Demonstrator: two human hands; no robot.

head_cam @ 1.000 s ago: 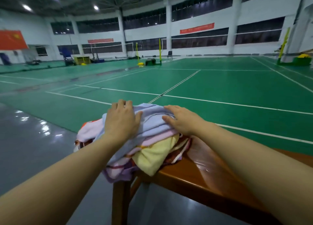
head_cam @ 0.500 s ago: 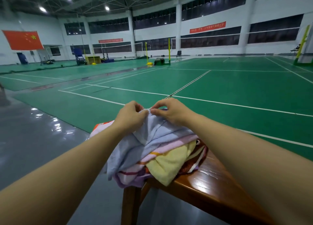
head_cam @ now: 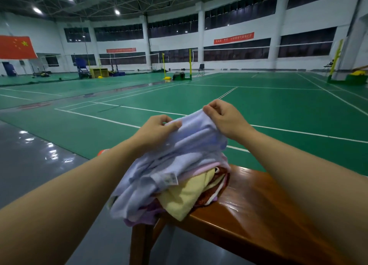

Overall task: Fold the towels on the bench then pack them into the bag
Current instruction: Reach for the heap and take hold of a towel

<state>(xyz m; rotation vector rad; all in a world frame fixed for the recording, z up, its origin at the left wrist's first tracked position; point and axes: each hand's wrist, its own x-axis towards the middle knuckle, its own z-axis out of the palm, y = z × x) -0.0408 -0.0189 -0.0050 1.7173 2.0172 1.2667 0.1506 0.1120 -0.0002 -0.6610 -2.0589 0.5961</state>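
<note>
Both hands pinch the top edge of one soft, pale lavender towel (head_cam: 179, 155): the left hand (head_cam: 157, 129) at its left corner, the right hand (head_cam: 225, 117) at its right. Below them, a rumpled pile (head_cam: 199, 189) of yellow, pink and patterned towels sits on the glossy wooden bench (head_cam: 258, 215).

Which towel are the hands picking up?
The pale lavender-blue towel on top of the pile: the left hand and right hand pinch its upper edge. The yellow towel lies untouched underneath.
</note>
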